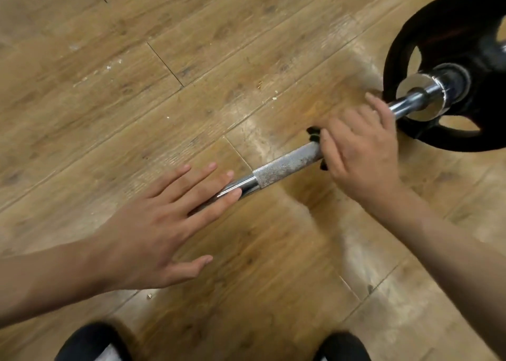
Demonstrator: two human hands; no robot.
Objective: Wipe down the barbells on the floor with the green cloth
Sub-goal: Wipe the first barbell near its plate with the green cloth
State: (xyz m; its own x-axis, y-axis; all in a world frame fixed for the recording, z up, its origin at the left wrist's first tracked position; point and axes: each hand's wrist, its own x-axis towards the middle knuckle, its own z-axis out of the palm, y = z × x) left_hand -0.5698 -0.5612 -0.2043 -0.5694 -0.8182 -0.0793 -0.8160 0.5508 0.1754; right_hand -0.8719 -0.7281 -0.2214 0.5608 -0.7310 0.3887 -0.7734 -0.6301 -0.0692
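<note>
Barbell (287, 164) lies on the wood floor (164, 59), its bar running from the middle of the view up toward 2 o'clock, where a black plate (451, 32) stands on edge at the bar's end. A chrome collar (423, 97) sits just inside the plate. The middle stretch of bar is rough, grey knurling; toward 8 o'clock it turns to smooth chrome.

The left hand (153, 223) is released and flat, fingers (202, 179) straight and spread. They lie over the smooth chrome part, just at 8 o'clock of the knurling; whether they press the bar cannot be told.

The right hand (361, 152) is wrapped over the bar between the knurling and the collar, grasping the cloth (313, 134) against the metal. Only small bits of cloth show, poking out at the thumb side above and below the bar, and they look dark. This hand is blurred.

At 6 o'clock, two dark rounded shapes (90, 344) sit at the frame's edge, shoes or knees.
</note>
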